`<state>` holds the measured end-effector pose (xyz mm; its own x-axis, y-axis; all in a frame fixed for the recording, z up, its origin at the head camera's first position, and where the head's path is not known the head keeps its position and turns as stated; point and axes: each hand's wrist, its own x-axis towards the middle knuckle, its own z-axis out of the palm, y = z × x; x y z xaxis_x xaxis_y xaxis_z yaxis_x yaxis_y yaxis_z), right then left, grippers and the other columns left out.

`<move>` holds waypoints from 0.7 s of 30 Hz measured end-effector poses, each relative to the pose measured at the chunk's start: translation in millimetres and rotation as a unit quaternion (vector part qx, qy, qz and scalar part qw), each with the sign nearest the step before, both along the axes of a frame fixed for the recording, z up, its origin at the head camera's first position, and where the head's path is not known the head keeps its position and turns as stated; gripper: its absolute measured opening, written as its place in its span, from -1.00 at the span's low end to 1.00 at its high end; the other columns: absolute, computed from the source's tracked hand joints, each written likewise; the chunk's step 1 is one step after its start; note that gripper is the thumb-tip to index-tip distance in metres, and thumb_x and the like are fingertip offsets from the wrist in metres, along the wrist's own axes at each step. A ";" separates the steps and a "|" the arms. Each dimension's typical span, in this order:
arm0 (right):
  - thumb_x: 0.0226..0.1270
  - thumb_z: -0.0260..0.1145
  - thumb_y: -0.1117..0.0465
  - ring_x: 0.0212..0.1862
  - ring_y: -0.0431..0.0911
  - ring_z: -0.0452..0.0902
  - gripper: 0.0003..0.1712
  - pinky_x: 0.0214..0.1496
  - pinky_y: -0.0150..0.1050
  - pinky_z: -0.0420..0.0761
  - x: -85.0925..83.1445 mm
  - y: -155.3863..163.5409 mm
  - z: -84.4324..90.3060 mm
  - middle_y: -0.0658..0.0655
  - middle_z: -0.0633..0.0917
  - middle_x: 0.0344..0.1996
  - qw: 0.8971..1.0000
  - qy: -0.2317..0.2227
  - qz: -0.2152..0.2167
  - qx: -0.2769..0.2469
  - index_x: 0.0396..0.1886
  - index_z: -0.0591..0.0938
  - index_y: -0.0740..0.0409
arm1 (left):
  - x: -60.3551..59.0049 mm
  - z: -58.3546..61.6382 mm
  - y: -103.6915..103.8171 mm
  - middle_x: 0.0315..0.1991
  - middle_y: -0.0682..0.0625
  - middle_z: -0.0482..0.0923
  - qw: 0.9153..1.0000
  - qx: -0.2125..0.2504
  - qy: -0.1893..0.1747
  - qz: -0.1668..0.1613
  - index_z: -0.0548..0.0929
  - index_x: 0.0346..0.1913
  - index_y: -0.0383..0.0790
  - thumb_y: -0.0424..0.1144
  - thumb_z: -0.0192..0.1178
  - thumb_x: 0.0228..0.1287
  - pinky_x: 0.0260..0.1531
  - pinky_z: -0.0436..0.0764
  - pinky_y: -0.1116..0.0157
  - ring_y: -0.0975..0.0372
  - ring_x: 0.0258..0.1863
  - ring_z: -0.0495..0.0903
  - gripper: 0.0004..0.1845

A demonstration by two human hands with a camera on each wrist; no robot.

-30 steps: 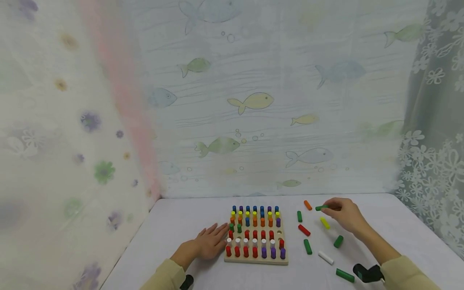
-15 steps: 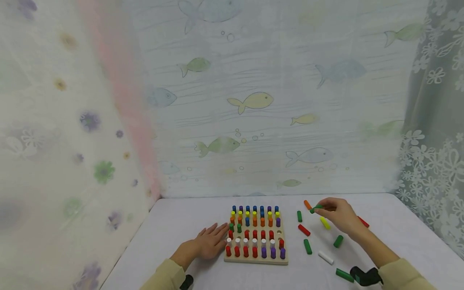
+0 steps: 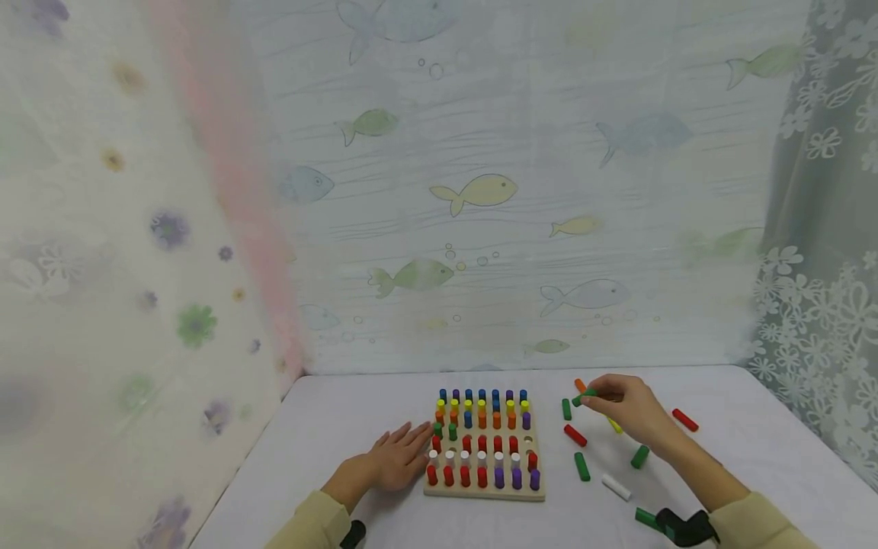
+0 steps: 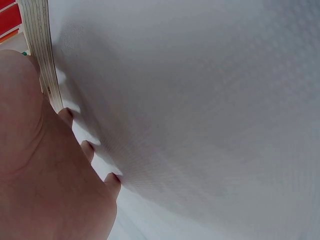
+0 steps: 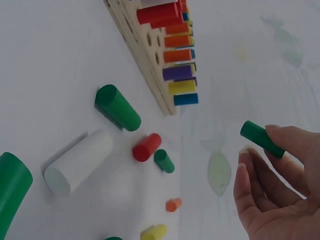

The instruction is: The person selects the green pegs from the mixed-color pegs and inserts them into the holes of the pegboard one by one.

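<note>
Between thumb and index finger my right hand (image 3: 629, 406) pinches a green peg (image 5: 261, 138), held above the table to the right of the pegboard. The wooden pegboard (image 3: 485, 494) carries rows of blue, yellow, orange, green, red, white and purple pegs, with a few bare holes in its middle rows. My left hand (image 3: 399, 459) lies flat on the cloth, fingers straight, fingertips against the board's left edge. In the left wrist view the palm side and several fingertips show beside the board's layered wooden side (image 4: 41, 45).
Loose pegs lie right of the board: orange (image 3: 580, 384), red (image 3: 575, 435), green (image 3: 582, 467), white (image 3: 616, 488), yellow (image 3: 616, 426), another red (image 3: 685, 420), and more green ones. A fish-patterned curtain (image 3: 494, 320) hangs behind the white table (image 3: 343, 404).
My right hand has moved left with the green peg, toward the board, and the peg's tilt has changed. The far red peg has come into view behind the hand. My left hand stays put.
</note>
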<state>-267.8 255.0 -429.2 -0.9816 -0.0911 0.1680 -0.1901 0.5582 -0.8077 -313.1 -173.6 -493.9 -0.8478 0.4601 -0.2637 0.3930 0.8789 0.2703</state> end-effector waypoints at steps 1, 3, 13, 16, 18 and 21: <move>0.43 0.41 0.06 -0.05 -0.01 0.68 -0.61 -0.06 -0.22 0.66 0.1 -2.0 0.5 0.12 0.76 -0.11 1.000 -0.001 0.001 -0.007 0.02 0.67 0.29 | 0.1 0.5 0.1 0.65 0.08 0.02 1.000 0.000 -0.002 -0.001 0.09 0.65 0.05 0.21 -0.17 0.60 0.53 -0.09 -0.25 -0.02 0.64 -0.07 -0.30; 0.43 0.41 0.09 -0.05 0.03 0.69 -0.60 -0.04 -0.19 0.68 0.5 -5.5 1.0 0.14 0.77 -0.11 1.000 -0.001 0.008 -0.015 0.03 0.66 0.32 | 0.4 1.8 0.3 0.66 0.08 0.01 1.000 -0.002 -0.002 -0.003 0.08 0.66 0.04 0.21 -0.18 0.61 0.52 -0.09 -0.26 -0.03 0.64 -0.07 -0.30; 0.42 0.40 0.18 -0.16 0.08 0.71 -0.71 -0.09 -0.18 0.68 2.7 -20.3 2.3 0.22 0.79 -0.19 0.998 0.013 0.043 -0.036 -0.04 0.67 0.32 | 0.2 -0.9 0.0 0.65 0.08 0.04 1.000 0.002 -0.001 -0.002 0.11 0.65 0.04 0.20 -0.15 0.60 0.52 -0.07 -0.25 -0.02 0.64 -0.05 -0.30; 0.42 0.41 0.18 -0.16 0.07 0.72 -0.74 -0.08 -0.23 0.70 2.1 -25.2 2.5 0.21 0.79 -0.20 0.998 0.014 0.047 -0.036 -0.06 0.68 0.29 | 0.2 -1.3 -0.1 0.65 0.10 0.05 1.000 0.003 0.001 0.000 0.11 0.65 0.05 0.20 -0.15 0.60 0.53 -0.07 -0.24 -0.01 0.64 -0.05 -0.31; 0.42 0.41 0.19 -0.16 0.07 0.73 -0.76 -0.08 -0.25 0.71 1.4 -28.6 2.3 0.19 0.79 -0.21 0.998 0.016 0.049 -0.034 -0.08 0.68 0.28 | 0.1 -1.7 -0.2 0.65 0.10 0.04 1.000 0.004 0.002 0.000 0.11 0.65 0.05 0.21 -0.15 0.60 0.53 -0.07 -0.23 0.00 0.64 -0.05 -0.31; 0.42 0.40 0.20 -0.15 0.07 0.73 -0.78 -0.07 -0.26 0.71 1.0 -33.1 2.2 0.16 0.79 -0.22 0.998 0.015 0.054 -0.036 -0.09 0.69 0.26 | 0.0 -2.4 -0.7 0.65 0.10 0.04 1.000 0.006 0.003 -0.001 0.11 0.65 0.06 0.21 -0.16 0.60 0.53 -0.07 -0.23 0.00 0.64 -0.05 -0.30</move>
